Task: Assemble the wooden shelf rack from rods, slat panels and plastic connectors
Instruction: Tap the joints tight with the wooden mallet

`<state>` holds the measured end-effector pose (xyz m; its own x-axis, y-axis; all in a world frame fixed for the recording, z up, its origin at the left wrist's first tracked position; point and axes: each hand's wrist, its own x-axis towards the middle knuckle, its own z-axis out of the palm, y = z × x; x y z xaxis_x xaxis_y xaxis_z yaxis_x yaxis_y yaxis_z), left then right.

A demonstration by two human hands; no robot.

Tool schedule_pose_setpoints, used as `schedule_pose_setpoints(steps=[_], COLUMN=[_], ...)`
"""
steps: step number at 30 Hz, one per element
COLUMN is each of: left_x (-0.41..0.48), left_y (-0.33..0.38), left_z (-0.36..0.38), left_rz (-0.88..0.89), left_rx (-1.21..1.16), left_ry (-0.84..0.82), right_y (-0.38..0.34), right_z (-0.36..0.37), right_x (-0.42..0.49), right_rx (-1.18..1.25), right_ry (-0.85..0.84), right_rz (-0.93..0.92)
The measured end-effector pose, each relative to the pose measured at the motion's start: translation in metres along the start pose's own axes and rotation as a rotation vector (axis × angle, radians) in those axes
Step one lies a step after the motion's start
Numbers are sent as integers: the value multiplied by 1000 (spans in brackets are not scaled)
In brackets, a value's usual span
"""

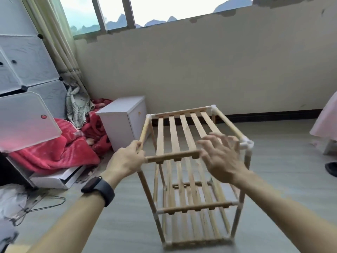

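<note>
At top tier I see L hand (pixel 125 161) gripping side rod (pixel 144 130), R hand (pixel 222 157) spread, empty; if front-left corner is unjoined, slat panel (pixel 182 132) may drop.

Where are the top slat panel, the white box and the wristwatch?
top slat panel (pixel 186 130): head view, on its middle slat.
white box (pixel 116 128): head view, on its near side face.
wristwatch (pixel 94 184): head view, on its dark face.

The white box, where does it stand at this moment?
In the head view, the white box stands on the floor left of the wooden rack, between it and the red blanket.
</note>
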<state>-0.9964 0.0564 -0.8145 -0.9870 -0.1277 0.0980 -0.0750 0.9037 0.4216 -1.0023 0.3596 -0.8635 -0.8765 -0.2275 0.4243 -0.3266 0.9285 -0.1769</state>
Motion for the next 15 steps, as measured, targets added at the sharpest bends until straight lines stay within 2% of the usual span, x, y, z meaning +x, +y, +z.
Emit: schedule_pose_setpoints(steps=[3, 5, 7, 9, 12, 15], left_x=[-23, -33, -30, -15, 15, 46], left_y=[27, 49, 62, 67, 74, 81], left_z=[5, 8, 7, 6, 14, 27], left_rz=[162, 320, 466, 559, 535, 499], left_rx=[-7, -45, -33, 111, 450, 588], left_ry=[-131, -225, -186, -70, -41, -92], right_y=[47, 52, 37, 13, -9, -7], right_z=[-10, -24, -38, -53, -53, -38], right_x=[19, 20, 11, -3, -13, -4], right_rx=[67, 221, 339, 347, 152, -49], right_ry=[4, 55, 42, -144, -407, -440], right_rz=[254, 349, 262, 133, 62, 128])
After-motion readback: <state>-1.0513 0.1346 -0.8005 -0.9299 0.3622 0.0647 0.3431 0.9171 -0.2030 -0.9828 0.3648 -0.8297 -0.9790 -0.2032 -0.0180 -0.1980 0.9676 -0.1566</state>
